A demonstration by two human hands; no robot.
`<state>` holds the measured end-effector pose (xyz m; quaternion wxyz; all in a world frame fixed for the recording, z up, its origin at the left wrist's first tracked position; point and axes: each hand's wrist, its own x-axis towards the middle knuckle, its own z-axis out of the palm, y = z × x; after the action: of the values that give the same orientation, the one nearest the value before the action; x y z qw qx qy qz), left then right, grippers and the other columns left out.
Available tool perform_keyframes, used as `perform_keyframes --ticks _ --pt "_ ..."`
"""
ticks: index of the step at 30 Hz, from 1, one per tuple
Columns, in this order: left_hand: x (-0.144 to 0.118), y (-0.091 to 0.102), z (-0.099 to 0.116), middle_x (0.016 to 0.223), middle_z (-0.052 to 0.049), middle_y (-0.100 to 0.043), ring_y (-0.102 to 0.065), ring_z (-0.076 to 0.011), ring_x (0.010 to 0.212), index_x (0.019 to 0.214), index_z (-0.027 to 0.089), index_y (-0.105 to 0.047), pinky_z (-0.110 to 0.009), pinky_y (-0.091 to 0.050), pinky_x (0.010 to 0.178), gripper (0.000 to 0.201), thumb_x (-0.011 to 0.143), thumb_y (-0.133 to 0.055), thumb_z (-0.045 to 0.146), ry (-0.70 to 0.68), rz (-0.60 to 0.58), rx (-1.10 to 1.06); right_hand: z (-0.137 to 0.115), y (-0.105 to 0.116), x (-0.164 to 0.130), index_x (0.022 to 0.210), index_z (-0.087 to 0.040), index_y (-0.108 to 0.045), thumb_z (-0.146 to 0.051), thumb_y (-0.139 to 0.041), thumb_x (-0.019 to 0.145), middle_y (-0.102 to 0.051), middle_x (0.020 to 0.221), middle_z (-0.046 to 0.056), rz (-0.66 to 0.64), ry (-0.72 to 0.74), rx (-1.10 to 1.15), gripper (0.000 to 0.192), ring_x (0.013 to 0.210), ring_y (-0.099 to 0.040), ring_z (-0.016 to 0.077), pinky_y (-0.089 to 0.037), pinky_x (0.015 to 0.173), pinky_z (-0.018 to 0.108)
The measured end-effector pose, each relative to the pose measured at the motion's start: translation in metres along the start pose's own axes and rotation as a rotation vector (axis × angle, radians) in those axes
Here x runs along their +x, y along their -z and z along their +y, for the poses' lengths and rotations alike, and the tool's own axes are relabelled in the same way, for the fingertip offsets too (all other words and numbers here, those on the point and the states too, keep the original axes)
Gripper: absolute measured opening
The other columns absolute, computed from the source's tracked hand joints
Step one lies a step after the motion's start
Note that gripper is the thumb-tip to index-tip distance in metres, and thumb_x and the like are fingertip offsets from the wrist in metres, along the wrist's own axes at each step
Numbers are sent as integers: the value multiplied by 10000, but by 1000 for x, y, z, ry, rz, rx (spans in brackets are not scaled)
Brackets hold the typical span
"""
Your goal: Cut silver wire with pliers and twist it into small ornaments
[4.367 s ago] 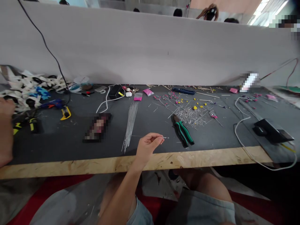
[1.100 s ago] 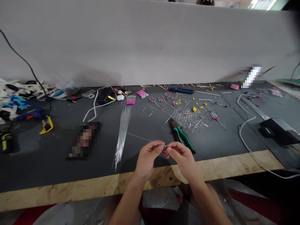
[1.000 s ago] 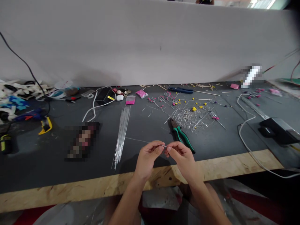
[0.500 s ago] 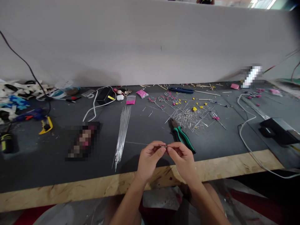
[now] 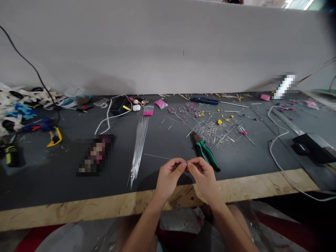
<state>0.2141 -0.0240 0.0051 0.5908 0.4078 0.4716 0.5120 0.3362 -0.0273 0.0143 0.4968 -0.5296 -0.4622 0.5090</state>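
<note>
My left hand (image 5: 169, 176) and my right hand (image 5: 202, 175) meet fingertip to fingertip just above the front of the dark table. Between them they pinch a thin silver wire (image 5: 157, 156) whose long end trails left and back over the table top; its tip between my fingers is too small to make out. Green-handled pliers (image 5: 205, 150) lie just behind my right hand. A bundle of straight silver wires (image 5: 138, 148) lies behind and left of my left hand.
A heap of cut wire bits with yellow and pink beads (image 5: 219, 128) lies behind the pliers. Blue-handled pliers (image 5: 204, 100), pink packets (image 5: 147, 111), white cables (image 5: 277, 154), a black box (image 5: 313, 148) at right, a yellow cutter (image 5: 54, 137) at left. A bare wooden edge (image 5: 105, 207) runs along the table front. A white partition (image 5: 168, 49) closes the back.
Several seconds ago only my left hand held the wire; my right hand has since come in and pinched its end. Over the last second both hands barely shift and the view drifts slightly.
</note>
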Motion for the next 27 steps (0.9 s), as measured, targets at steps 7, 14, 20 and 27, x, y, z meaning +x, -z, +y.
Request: perform_keyframes --ticks 7,14,20,27 --pt "7 51 10 897 -44 -693 -631 -188 802 904 197 -663 -306 -482 763 258 807 -552 408 -101 184 630 4 3 9 740 -196 -596 -277 -603 791 -605 637 -23 88 -35 72 96 605 -554 120 -453 626 251" --pt "18 150 2 1032 -126 -630 -599 -258 887 1067 139 -603 -354 -453 782 396 741 -602 363 -69 438 1285 8 9 10 733 -189 -596 -285 -619 772 -606 637 -17 70 -64 97 107 612 -561 124 -452 623 259" --pt "12 165 -2 778 -42 -656 -598 -198 683 994 190 -621 -291 -425 631 280 778 -536 346 56 433 1201 8 4 10 731 -184 -596 -300 -626 769 -611 632 -15 24 -90 81 126 589 -552 120 -436 615 262" --pt "10 167 6 742 -34 -651 -617 -200 690 986 177 -623 -279 -433 647 342 737 -560 402 80 478 1048 5 -4 8 726 -186 -599 -336 -637 765 -616 631 -12 -47 -72 68 159 597 -560 123 -439 615 264"
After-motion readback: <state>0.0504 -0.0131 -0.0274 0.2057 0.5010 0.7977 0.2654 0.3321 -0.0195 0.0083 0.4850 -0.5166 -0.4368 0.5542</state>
